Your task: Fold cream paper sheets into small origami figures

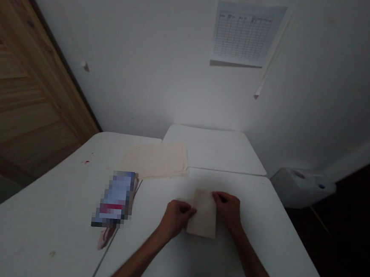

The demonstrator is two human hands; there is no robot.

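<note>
A small folded cream cloth (203, 214) lies on the white table (259, 247) in front of me. My left hand (176, 217) grips its left edge with curled fingers. My right hand (228, 210) presses and pinches its upper right edge. Both hands rest on the tabletop beside the cloth. Farther back lies a stack of larger cream cloths (156, 159), flat and untouched.
A blurred-out flat object (115, 199) lies left of my hands, over a pink item (105, 237). A second white table (214, 149) stands behind. A white bin (301, 186) sits at the right. A wooden door (22, 87) is at the left, a printed sheet (244, 32) on the wall.
</note>
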